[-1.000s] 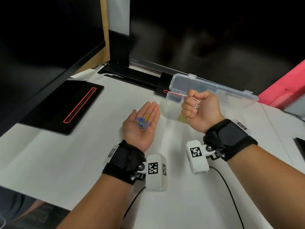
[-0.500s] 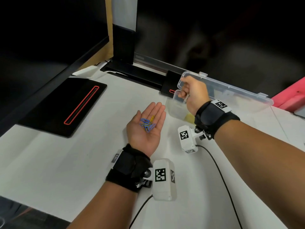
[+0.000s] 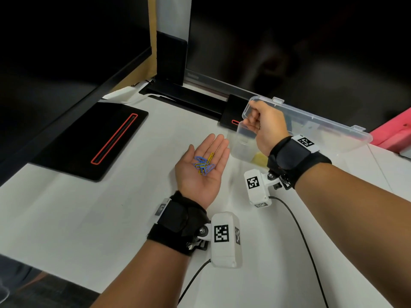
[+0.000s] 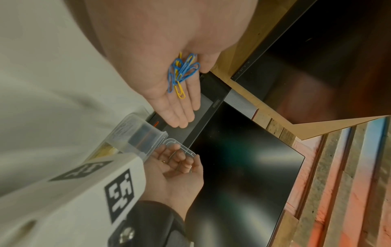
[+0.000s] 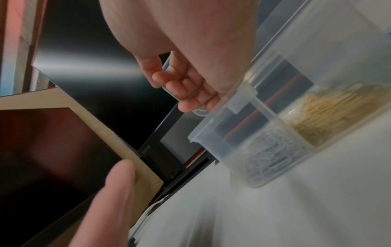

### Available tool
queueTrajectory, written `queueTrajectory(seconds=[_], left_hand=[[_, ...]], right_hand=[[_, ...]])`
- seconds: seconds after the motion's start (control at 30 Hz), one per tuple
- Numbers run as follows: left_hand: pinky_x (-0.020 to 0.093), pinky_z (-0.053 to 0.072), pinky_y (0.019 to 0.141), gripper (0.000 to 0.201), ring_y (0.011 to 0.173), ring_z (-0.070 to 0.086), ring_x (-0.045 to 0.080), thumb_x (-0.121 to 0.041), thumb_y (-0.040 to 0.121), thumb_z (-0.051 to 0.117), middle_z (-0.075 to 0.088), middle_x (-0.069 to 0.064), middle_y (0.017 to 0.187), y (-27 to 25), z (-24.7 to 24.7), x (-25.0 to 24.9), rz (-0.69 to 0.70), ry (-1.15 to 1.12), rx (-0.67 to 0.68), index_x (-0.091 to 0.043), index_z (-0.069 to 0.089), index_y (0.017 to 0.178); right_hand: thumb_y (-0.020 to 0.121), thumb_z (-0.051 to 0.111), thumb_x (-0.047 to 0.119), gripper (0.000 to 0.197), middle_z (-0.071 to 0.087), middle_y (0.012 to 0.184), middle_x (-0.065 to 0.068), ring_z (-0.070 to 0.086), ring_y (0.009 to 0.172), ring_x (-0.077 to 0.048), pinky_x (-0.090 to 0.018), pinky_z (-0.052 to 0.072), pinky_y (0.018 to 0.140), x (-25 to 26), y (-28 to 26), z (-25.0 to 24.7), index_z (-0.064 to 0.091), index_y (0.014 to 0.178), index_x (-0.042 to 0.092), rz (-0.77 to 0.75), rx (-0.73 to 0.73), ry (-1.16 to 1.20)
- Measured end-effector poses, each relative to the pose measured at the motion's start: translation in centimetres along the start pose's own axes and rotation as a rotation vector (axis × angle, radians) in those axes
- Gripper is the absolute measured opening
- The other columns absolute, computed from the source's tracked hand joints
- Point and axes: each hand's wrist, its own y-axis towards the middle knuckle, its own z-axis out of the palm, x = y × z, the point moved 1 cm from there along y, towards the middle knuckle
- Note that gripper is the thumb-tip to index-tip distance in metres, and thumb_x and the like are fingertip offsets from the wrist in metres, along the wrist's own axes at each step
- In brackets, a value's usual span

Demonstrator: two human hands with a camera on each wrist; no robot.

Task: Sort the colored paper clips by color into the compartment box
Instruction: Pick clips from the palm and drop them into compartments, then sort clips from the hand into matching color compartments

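Left hand [image 3: 203, 170] flat, palm up, cradling paper clips [image 3: 204, 163], right hand [image 3: 264, 127] fingers curled over compartment box [image 3: 315, 127]

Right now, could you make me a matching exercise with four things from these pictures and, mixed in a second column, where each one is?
Column one:
1. blue and yellow clips
2. white clips
3. yellow pile of clips
4. right hand

Column two:
A. end compartment of the clear box
B. above the box, fingers curled
C. on the flat palm of the left hand
D. second compartment, beside the end one

Pairs: 1-C, 2-A, 3-D, 4-B
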Motion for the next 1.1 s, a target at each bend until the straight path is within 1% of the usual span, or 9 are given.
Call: queueTrajectory(seconds=[0.17,0.3,0.37,0.47,0.67,0.77,0.83,1.03,1.1], left_hand=[[0.045,0.048,0.099,0.052,0.119,0.058,0.034,-0.036,0.101,0.035,0.060,0.024,0.128,-0.2,0.2,0.0,-0.011,0.023,0.000,0.006,0.056,0.124],[0.044,0.043,0.104,0.056,0.119,0.058,0.035,-0.040,0.100,0.037,0.061,0.024,0.127,-0.5,0.7,0.3,-0.022,0.051,-0.004,0.005,0.055,0.127],[0.044,0.043,0.103,0.059,0.113,0.062,0.036,-0.042,0.100,0.036,0.058,0.024,0.130,-1.0,1.1,0.7,-0.029,0.065,0.008,0.006,0.051,0.131],[0.042,0.045,0.099,0.061,0.099,0.067,0.037,-0.044,0.101,0.033,0.062,0.025,0.121,-2.1,1.6,1.5,-0.064,0.103,0.035,0.007,0.047,0.133],[0.032,0.047,0.089,0.069,0.091,0.064,0.027,-0.049,0.101,0.025,0.062,0.018,0.103,-4.1,1.8,3.1,-0.102,0.155,0.106,0.008,0.044,0.134],[0.033,0.054,0.079,0.071,0.091,0.064,0.028,-0.050,0.100,0.029,0.060,0.019,0.108,-5.0,2.0,3.8,-0.125,0.139,0.122,0.007,0.040,0.141],[0.031,0.055,0.075,0.072,0.093,0.064,0.030,-0.051,0.100,0.029,0.061,0.020,0.107,-5.5,1.9,4.2,-0.137,0.128,0.138,0.007,0.037,0.143],[0.033,0.056,0.072,0.066,0.090,0.068,0.032,-0.046,0.102,0.028,0.063,0.022,0.112,-6.6,0.7,5.4,-0.167,0.104,0.101,0.006,0.042,0.139],[0.039,0.054,0.087,0.058,0.091,0.066,0.030,-0.040,0.103,0.027,0.066,0.020,0.110,-6.7,0.2,5.6,-0.170,0.121,0.058,0.005,0.049,0.132]], right_hand=[[0.095,0.055,0.027,0.034,0.056,0.065,-0.003,0.058,0.069,-0.019,-0.036,0.055,0.081,1.3,-2.0,-0.1,0.057,0.063,0.014,-0.114,0.035,-0.219],[0.090,0.065,0.023,0.017,0.064,0.067,0.005,0.055,0.061,-0.003,-0.016,0.045,0.062,3.1,-6.1,-0.2,0.074,0.079,0.014,-0.316,0.383,-0.711],[0.086,0.070,0.023,0.008,0.068,0.075,0.010,0.059,0.069,-0.002,-0.012,0.044,0.065,3.4,-8.0,-0.4,0.078,0.087,0.024,-0.432,0.553,-1.029],[0.082,0.075,0.022,0.016,0.067,0.085,0.008,0.055,0.076,-0.006,-0.007,0.037,0.068,3.1,-9.3,-1.2,0.078,0.097,0.025,-0.545,0.624,-1.238],[0.080,0.074,0.019,0.022,0.064,0.085,0.007,0.051,0.068,0.001,-0.006,0.039,0.067,2.7,-11.6,-3.0,0.074,0.101,0.024,-0.621,0.550,-1.252],[0.081,0.074,0.018,0.020,0.065,0.087,0.001,0.058,0.077,-0.011,-0.030,0.050,0.077,2.6,-12.7,-3.7,0.075,0.100,0.023,-0.637,0.533,-1.274],[0.081,0.074,0.019,0.017,0.064,0.088,0.001,0.060,0.082,-0.016,-0.035,0.050,0.079,2.6,-13.4,-4.1,0.076,0.097,0.023,-0.619,0.527,-1.281],[0.081,0.071,0.019,0.006,0.064,0.084,0.006,0.059,0.081,-0.015,-0.031,0.049,0.077,2.1,-15.5,-5.5,0.072,0.085,0.024,-0.496,0.500,-1.289],[0.081,0.068,0.015,0.010,0.070,0.081,0.004,0.063,0.078,-0.017,-0.031,0.051,0.075,2.1,-16.1,-6.2,0.069,0.079,0.024,-0.398,0.424,-1.152]])
